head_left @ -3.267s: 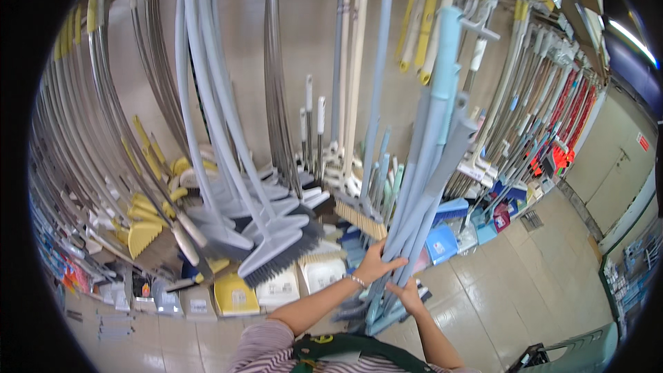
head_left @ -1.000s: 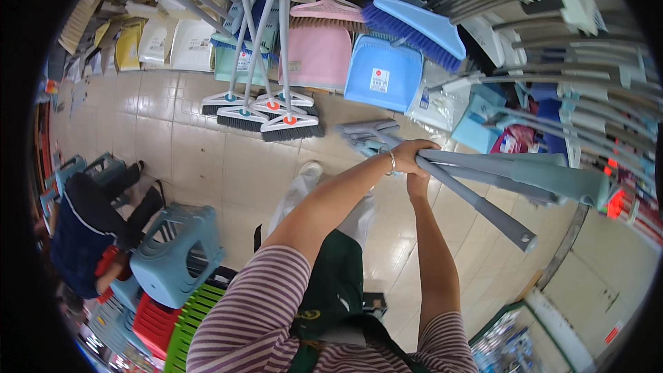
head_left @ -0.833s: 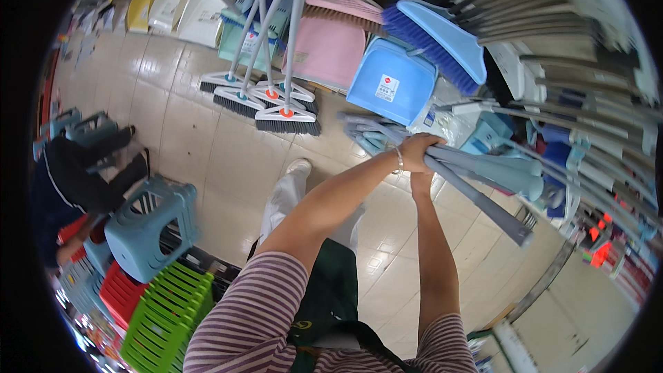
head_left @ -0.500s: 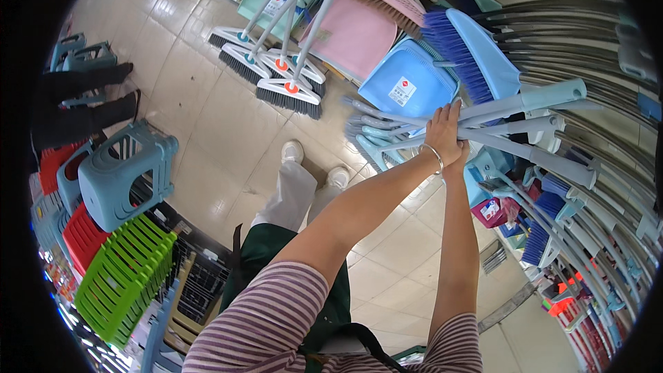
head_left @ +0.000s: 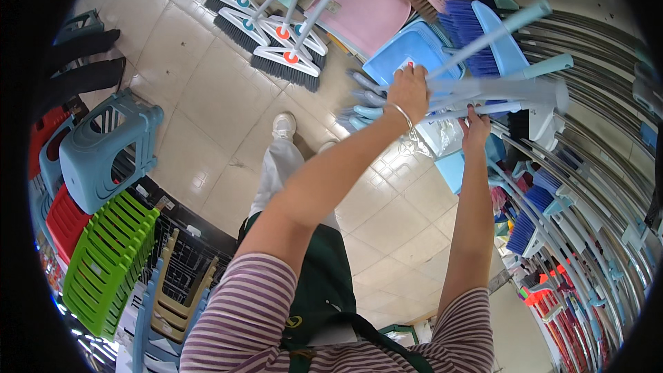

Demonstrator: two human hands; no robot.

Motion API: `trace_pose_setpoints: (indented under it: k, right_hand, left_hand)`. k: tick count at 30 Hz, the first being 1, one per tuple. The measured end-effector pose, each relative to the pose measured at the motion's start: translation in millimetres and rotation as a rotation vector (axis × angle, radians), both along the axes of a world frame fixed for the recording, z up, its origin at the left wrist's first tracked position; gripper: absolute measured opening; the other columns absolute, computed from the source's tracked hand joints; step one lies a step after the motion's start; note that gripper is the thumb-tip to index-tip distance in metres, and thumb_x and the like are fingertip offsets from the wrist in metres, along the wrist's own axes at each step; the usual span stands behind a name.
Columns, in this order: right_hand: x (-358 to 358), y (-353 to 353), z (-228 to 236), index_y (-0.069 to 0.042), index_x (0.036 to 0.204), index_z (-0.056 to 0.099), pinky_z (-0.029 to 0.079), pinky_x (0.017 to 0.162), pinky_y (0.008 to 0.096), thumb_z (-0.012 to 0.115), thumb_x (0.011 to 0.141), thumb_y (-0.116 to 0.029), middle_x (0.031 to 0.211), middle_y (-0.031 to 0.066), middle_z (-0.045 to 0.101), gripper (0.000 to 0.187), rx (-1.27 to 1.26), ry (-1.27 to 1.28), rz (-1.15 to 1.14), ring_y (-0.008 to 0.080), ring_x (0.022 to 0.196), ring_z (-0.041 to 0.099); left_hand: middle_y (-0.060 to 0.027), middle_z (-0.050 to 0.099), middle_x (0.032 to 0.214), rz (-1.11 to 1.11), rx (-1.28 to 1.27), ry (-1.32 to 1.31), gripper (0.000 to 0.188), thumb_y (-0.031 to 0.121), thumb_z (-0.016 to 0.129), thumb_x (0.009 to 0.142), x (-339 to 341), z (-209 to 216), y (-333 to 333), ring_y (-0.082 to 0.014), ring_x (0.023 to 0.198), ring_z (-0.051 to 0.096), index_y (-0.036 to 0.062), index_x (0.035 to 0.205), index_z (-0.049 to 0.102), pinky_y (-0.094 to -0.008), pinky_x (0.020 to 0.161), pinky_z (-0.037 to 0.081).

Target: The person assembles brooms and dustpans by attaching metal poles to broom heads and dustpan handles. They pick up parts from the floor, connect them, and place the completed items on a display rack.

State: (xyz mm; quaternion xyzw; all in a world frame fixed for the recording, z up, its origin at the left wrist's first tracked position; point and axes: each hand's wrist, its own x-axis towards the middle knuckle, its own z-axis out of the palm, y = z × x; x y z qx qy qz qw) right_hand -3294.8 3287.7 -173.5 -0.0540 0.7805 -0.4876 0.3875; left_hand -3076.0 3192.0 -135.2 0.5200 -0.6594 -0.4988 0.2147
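Note:
My left hand [head_left: 412,90], with a bangle at its wrist, is closed around a bundle of long-handled brushes [head_left: 367,112]. Their grey and pale-blue heads point left, smeared by motion. The handles [head_left: 528,90] fan out to the right, some ending in pale-green grips. My right hand [head_left: 475,126] is farther along the bundle, its fingers bent around the lower handles. A blue dustpan [head_left: 394,55] lies just beyond my left hand, and a clear plastic wrapper [head_left: 442,137] shows under the handles.
White push brooms [head_left: 286,59] stand on the tiled floor ahead, beside a pink dustpan [head_left: 359,14]. Racked metal poles [head_left: 587,173] line the right side. Blue stools [head_left: 103,152] and green slatted plastic ware [head_left: 110,262] are stacked at left. A person's dark-clad legs [head_left: 86,62] show far left.
My hands have come apart: the left moved toward the brush heads, the right slid along the handles. The handles are spread wider, and the view has shifted slightly.

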Motion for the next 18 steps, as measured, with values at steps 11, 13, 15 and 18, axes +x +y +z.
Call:
trace_pose_setpoints:
  k: [11,13,15,18]
  right_hand:
    - [8,4,9,-0.004,0.122,0.046,0.051,0.078,0.0355,0.049,0.09,-0.001,0.108,0.0082,0.059,0.033,-0.116,0.1,-0.125,0.016,0.098,0.057]
    - [9,1,12,-0.005,0.125,0.043,0.05,0.079,0.036,0.052,0.089,-0.004,0.11,0.0068,0.057,0.037,-0.055,0.066,-0.057,0.0145,0.099,0.056]
    - [5,3,15,-0.006,0.126,0.041,0.05,0.079,0.0365,0.054,0.088,-0.006,0.111,0.0063,0.057,0.04,-0.033,0.056,-0.052,0.0141,0.099,0.055]
    - [4,2,19,-0.006,0.128,0.04,0.05,0.077,0.0372,0.057,0.085,-0.004,0.108,0.0053,0.056,0.046,-0.001,0.07,-0.039,0.0141,0.097,0.055]
  left_hand:
    - [-0.024,0.048,0.123,-0.189,-0.05,0.174,0.066,-0.001,0.053,0.081,-36,-19,-68,-0.033,0.095,0.059,0.0066,0.14,0.023,-0.0386,0.086,0.046]
    - [-0.0241,0.043,0.131,-0.178,-0.046,0.162,0.074,-0.003,0.052,0.081,-41,-33,-74,-0.0316,0.097,0.06,0.0088,0.144,0.015,-0.0368,0.089,0.046]
    - [-0.0243,0.039,0.135,-0.135,-0.005,0.063,0.078,-0.001,0.055,0.079,-43,-31,-78,-0.0317,0.099,0.059,0.0067,0.144,0.014,-0.0379,0.09,0.045]
    - [-0.0275,0.042,0.13,-0.019,0.074,-0.038,0.084,0.003,0.059,0.077,-31,-27,-81,-0.0358,0.1,0.058,0.0045,0.143,0.007,-0.0394,0.09,0.045]
